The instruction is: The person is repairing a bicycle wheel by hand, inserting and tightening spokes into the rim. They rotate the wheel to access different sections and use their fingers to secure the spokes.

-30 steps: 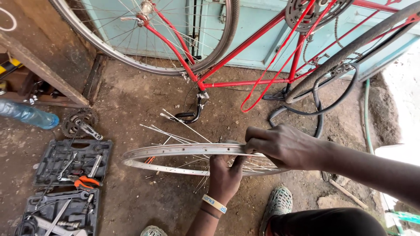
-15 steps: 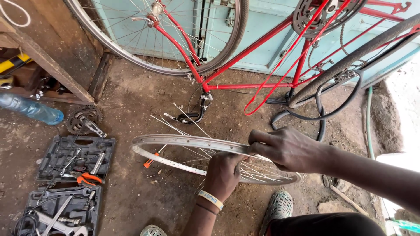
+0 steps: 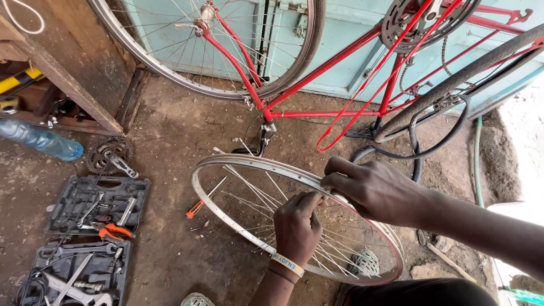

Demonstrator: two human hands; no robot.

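A bare metal bicycle wheel rim (image 3: 238, 164) with loose spokes is held tilted above the dirt floor. My right hand (image 3: 377, 190) grips the rim's upper edge from above. Inside the rim, my left hand (image 3: 297, 226) has its fingers closed around the spokes close to the right hand; a pale wristband sits on that wrist. Several spokes (image 3: 258, 187) fan out toward the left side of the rim.
An upside-down red bicycle (image 3: 317, 73) stands just behind, with a loose tyre (image 3: 419, 150) under it. On the left floor lie an open black tool case (image 3: 96, 204), a chainring crank (image 3: 107, 156), a plastic bottle (image 3: 39, 140) and an orange-handled screwdriver (image 3: 195, 208). My shoes (image 3: 362, 263) are below the rim.
The rim has tipped up from nearly flat to a steeper tilt, showing more of its inside. Both hands kept their hold and shifted slightly right.
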